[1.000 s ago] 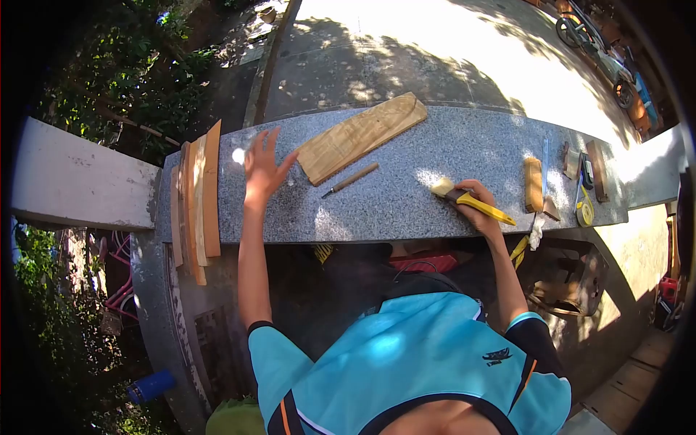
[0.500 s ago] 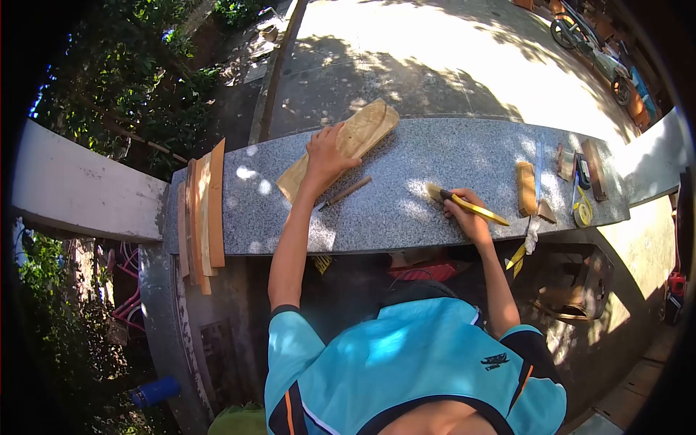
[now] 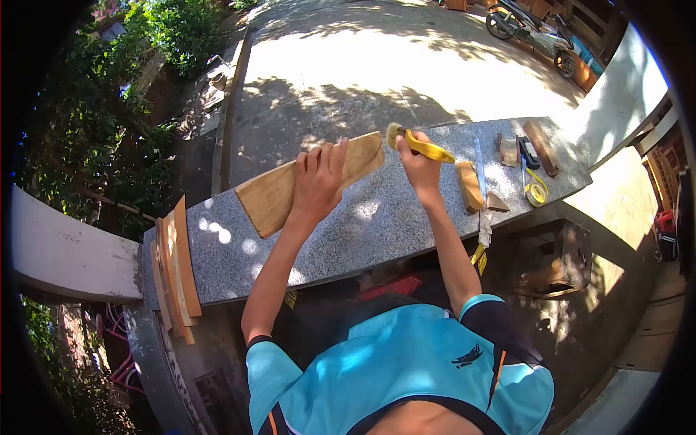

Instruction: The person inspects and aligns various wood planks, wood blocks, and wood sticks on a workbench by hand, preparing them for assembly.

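My left hand is wrapped over a wooden board, which slants over the granite top with its right end farther from me. In my right hand is a paintbrush with a yellow handle. Its pale bristles point away from me and sit a little right of the board's far end. Close to the right of that hand lie a small wooden block and a clear ruler.
Several curved wooden strips hang over the left end of the granite counter. At its right end are a yellow tape measure, a dark tool and a wooden piece. A motorbike stands beyond.
My left hand has tipped the board up, so its broad face shows more. My right hand has carried the paintbrush up and left toward the board's far end. The camera view has shifted.
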A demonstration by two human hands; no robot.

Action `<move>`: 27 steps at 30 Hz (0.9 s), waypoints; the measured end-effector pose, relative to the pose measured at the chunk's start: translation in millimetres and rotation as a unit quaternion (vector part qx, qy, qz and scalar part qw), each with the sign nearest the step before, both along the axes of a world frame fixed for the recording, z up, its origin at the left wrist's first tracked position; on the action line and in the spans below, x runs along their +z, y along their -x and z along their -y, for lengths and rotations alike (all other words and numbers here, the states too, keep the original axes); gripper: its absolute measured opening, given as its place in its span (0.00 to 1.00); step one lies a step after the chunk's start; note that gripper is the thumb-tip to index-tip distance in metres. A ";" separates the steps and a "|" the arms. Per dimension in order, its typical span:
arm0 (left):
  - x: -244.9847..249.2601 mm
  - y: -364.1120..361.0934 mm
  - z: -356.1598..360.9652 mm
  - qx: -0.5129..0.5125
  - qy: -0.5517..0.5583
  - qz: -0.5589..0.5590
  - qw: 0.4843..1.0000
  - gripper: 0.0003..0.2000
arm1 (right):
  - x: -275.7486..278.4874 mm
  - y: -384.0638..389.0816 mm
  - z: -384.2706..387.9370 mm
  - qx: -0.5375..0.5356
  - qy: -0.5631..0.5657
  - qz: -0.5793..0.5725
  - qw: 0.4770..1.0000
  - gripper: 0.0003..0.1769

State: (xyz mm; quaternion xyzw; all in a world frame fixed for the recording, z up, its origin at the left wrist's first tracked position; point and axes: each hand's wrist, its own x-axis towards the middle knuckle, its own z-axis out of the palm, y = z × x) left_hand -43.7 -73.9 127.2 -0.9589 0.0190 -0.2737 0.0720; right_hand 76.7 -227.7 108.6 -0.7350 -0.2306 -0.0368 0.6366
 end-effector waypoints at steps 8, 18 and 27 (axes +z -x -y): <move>13.2 9.8 21.3 -0.019 -0.025 -0.015 0.999 0.39 | -13.3 -35.9 32.0 -0.069 0.027 0.103 0.992 0.10; 2.6 9.8 29.1 -0.038 -0.023 -0.010 0.999 0.37 | -7.6 4.1 50.5 0.086 -0.067 0.108 0.988 0.11; 15.6 13.0 31.1 -0.038 0.083 -0.008 0.996 0.33 | -2.3 28.3 77.2 0.338 0.051 0.148 0.928 0.15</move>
